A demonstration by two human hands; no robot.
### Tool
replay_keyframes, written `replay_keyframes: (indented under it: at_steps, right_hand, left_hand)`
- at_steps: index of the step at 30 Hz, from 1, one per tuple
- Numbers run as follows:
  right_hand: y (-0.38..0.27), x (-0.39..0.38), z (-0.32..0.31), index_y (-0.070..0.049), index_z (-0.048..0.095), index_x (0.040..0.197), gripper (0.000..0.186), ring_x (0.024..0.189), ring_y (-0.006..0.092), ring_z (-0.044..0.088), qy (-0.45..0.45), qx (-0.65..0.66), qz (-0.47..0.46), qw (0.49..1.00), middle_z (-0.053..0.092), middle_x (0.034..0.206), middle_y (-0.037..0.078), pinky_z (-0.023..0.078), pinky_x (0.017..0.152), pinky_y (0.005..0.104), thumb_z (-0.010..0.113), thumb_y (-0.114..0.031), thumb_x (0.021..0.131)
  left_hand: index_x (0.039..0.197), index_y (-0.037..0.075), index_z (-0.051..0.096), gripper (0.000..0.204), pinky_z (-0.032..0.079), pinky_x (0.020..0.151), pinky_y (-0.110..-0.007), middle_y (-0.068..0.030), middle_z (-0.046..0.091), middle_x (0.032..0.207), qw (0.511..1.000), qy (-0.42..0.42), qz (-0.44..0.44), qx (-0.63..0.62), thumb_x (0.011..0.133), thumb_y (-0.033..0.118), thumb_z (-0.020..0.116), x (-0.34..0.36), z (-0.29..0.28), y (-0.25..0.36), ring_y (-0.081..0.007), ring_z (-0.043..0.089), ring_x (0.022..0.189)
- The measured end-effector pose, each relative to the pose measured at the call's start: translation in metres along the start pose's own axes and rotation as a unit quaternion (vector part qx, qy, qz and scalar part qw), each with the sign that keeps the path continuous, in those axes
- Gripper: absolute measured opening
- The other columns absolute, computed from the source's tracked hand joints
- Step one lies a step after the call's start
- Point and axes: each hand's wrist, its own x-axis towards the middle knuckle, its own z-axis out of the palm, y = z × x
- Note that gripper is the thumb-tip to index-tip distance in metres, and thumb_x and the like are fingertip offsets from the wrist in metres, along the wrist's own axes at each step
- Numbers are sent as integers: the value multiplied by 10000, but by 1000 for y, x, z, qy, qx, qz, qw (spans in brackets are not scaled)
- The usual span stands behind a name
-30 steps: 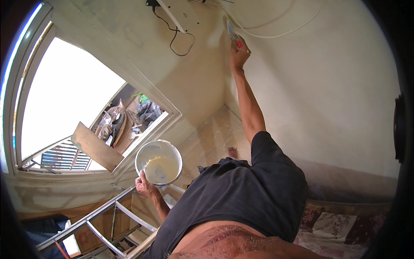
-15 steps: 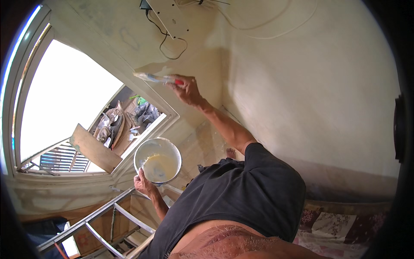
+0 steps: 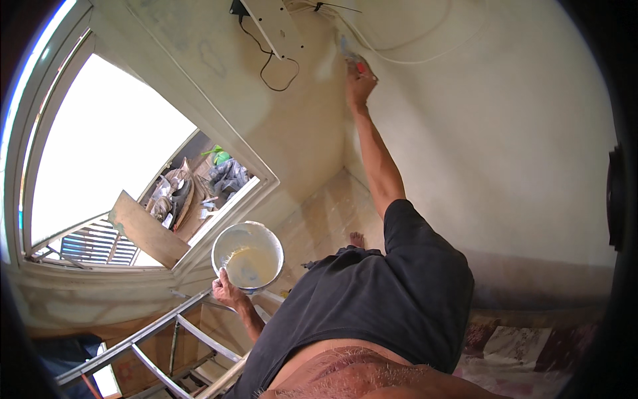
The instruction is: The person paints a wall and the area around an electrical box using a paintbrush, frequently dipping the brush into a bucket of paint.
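My left hand (image 3: 227,291) grips the near rim of a white bucket (image 3: 267,243), thumb over the edge. A pale yellowish liquid (image 3: 252,265) covers its bottom. Up at the room's corner, my right hand (image 3: 362,80) is closed around a paintbrush (image 3: 361,67) with a red patch on its handle. The bluish upper part of the brush points up along the corner, by the wall (image 3: 465,133); whether the bristles touch it I cannot tell. My right arm is stretched far out.
A white panel box (image 3: 274,30) with a dark cable (image 3: 262,73) hangs near the corner, loose pale cables beside it. To the left is an open window (image 3: 266,178) with a board (image 3: 146,229) leaning in it. A metal ladder (image 3: 156,367) stands below; a patterned cloth (image 3: 515,349) lies lower right.
My right hand has swung the paintbrush from beside the window frame up and right to the corner below the cables. The bucket has shifted slightly right and down with my left hand.
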Motion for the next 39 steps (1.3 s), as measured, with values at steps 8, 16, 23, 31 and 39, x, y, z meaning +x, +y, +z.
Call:
replay_keyframes:
  at_steps: [8, 16, 23, 31, 39]
  right_hand:
    - [-90, -120, 16, 8, 703, 1104, 271, 812, 190, 713, -206, 50, -98, 972, 731, 987, 198, 562, 704, 337, 687, -180, 910]
    - [-105, -106, 7, -5, 730, 1073, 277, 774, 91, 648, -334, 138, 93, 928, 748, 844, 70, 519, 697, 258, 717, -222, 900]
    - [-10, -57, -15, 15, 701, 1011, 182, 737, 86, 614, -94, 51, 12, 994, 739, 848, 60, 508, 675, 281, 684, -135, 909]
    - [-125, -147, -102, 123, 659, 1081, 207, 824, 269, 730, -403, 128, 130, 897, 721, 935, 207, 601, 797, 362, 596, -8, 935]
    - [-239, -255, -67, 1, 706, 1064, 236, 800, 270, 730, -698, 213, -109, 675, 734, 948, 163, 570, 707, 319, 710, -44, 832]
  left_hand:
    - [709, 9, 538, 357, 447, 531, -283, -49, 597, 658, 1000, -9, -1, 1, 947, 240, 672, 5, -8, -14, -108, 523, 578]
    - [714, 12, 537, 367, 440, 548, -288, -47, 591, 664, 1000, -13, -4, -8, 952, 259, 666, 5, -5, 2, -115, 505, 574]
    - [739, 1, 585, 287, 419, 555, -269, -14, 577, 669, 1000, 5, 11, 21, 922, 202, 677, 7, -8, -7, -91, 491, 616]
    - [640, 65, 444, 439, 261, 513, -276, 71, 359, 630, 999, -17, 47, 18, 848, 246, 786, 12, -10, 33, -71, 303, 606]
    - [643, 92, 464, 407, 218, 512, -233, 99, 367, 631, 997, -55, 54, -32, 842, 188, 806, 25, -19, 70, -28, 283, 587]
